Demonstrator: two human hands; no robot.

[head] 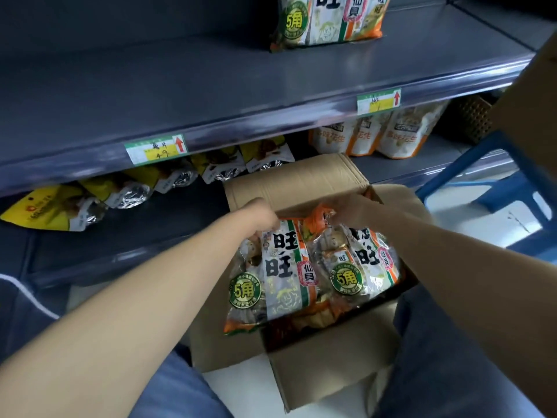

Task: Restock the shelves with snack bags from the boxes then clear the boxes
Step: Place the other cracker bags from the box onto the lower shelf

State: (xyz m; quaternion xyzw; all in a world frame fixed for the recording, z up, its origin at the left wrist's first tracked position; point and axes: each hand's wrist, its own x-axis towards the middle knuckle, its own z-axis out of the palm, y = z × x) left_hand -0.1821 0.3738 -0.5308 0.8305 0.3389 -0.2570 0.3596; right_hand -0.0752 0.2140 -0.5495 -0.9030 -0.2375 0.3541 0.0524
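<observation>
The left hand and right hand each pinch the top of a snack bag in the box, and the shelf waits just above.

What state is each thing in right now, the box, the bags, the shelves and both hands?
Cardboard box: open, flaps out, bags inside.
Left hand: gripping left snack bag by its top.
Right hand: gripping right snack bag by its top.
Upper shelf: mostly bare, one bag standing.
Yellow bags: lying down.
</observation>
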